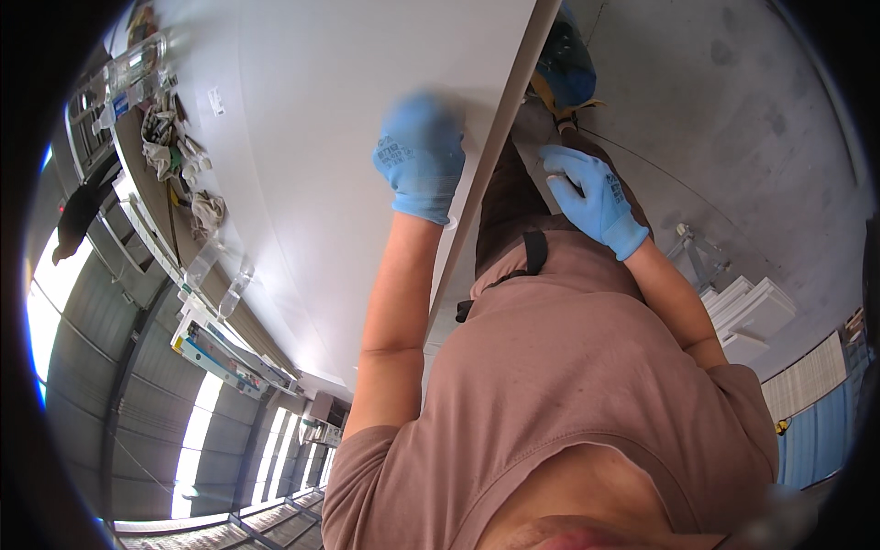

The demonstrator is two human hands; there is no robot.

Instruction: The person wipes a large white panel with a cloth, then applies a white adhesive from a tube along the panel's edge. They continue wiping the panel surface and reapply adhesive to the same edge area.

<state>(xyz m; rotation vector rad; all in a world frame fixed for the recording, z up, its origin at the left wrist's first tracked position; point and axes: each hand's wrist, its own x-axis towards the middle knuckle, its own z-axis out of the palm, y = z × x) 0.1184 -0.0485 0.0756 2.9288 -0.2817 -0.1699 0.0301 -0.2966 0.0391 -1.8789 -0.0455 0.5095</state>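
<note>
A large white panel point(302, 165) fills the upper middle, its thin edge point(500, 128) running diagonally in front of my body. My left hand point(420, 156), in a blue glove, is blurred and curled like a fist against the panel's face. My right hand point(591, 197), also in a blue glove, is on the other side of that edge, over my dark trousers, fingers stretched toward the panel. A small pale patch shows by its thumb; what it is I cannot make out. My brownish shirt point(568, 385) fills the lower middle.
A long bench point(174, 183) along the left carries rags, clear bottles and boxes. A stack of white boards point(752, 312) lies on the grey concrete floor point(733, 119) at the right. My blue shoe point(564, 64) stands by the panel's edge. Corrugated walls and bright windows lie beyond.
</note>
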